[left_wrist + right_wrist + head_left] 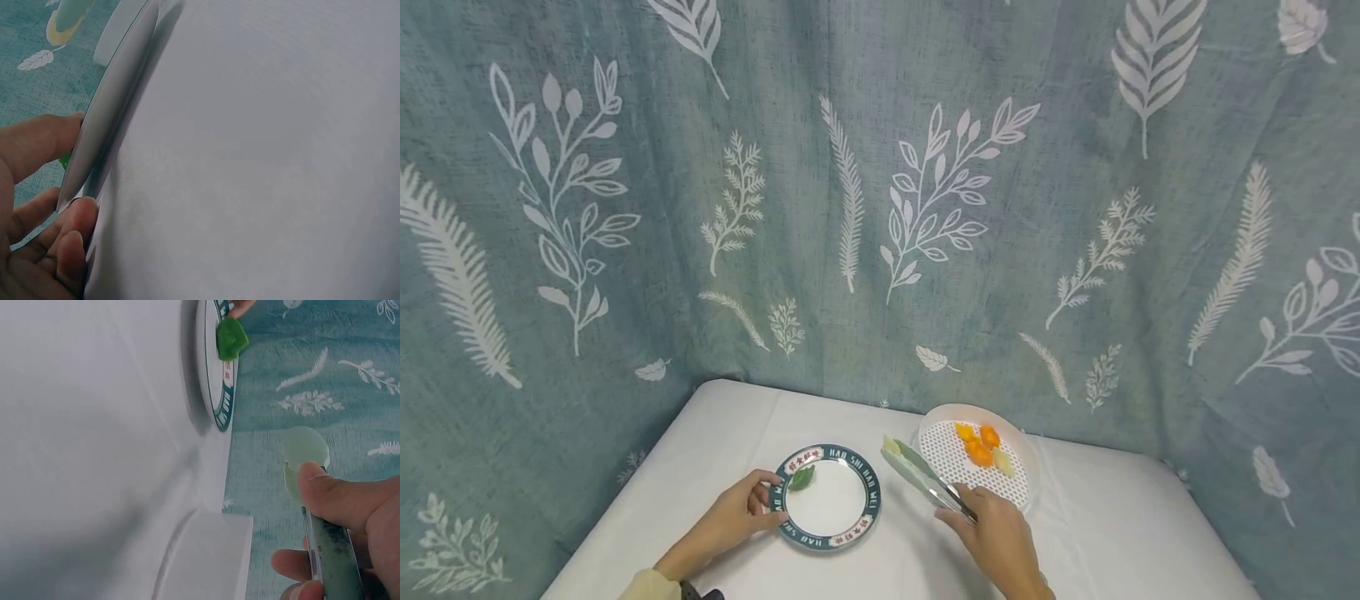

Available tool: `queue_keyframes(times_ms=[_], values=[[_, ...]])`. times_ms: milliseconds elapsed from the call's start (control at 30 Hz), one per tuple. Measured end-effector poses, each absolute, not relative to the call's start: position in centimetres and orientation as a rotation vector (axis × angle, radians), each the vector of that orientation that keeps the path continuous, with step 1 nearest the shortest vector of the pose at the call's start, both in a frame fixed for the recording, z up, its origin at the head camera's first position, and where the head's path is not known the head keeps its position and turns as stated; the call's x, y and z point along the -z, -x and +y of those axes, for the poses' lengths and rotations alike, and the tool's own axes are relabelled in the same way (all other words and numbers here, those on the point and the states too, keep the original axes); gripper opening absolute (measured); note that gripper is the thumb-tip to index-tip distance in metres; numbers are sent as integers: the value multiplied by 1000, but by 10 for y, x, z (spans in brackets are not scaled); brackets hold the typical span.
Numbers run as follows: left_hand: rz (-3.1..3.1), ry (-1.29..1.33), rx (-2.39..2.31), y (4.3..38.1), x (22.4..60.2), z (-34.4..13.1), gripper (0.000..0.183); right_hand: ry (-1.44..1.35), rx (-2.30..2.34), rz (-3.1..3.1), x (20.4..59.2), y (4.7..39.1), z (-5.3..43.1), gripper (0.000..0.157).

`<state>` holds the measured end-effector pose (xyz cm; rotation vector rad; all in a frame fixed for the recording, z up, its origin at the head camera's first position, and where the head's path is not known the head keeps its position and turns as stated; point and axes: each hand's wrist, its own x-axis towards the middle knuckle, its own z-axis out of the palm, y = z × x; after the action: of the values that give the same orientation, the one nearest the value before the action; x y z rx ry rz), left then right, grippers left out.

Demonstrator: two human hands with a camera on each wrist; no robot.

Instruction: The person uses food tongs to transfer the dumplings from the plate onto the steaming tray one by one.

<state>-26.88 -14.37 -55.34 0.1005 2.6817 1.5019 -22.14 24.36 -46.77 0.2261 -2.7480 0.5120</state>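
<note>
My left hand grips the left rim of a round plate with a white middle and a dark green, lettered border. In the left wrist view, the thumb and fingers lie on either side of the rim. A glossy green pepper-like piece lies on the plate's left side. My right hand holds metal tongs with pale green tips, raised between the plate and a basket. Something pale yellow shows at the tips; whether they pinch it is hard to tell.
A round white perforated basket stands right of the plate. Several small pepper-like pieces, orange, yellow and pale, lie in it. White cloth covers the table, and a patterned teal curtain hangs behind.
</note>
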Motion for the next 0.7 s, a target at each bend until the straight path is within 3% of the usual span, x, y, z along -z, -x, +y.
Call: queue_keyframes(times_ms=[700], values=[[2682, -68, -1496, 267, 552, -142, 62, -79, -457, -2717, 470, 242, 297, 52]])
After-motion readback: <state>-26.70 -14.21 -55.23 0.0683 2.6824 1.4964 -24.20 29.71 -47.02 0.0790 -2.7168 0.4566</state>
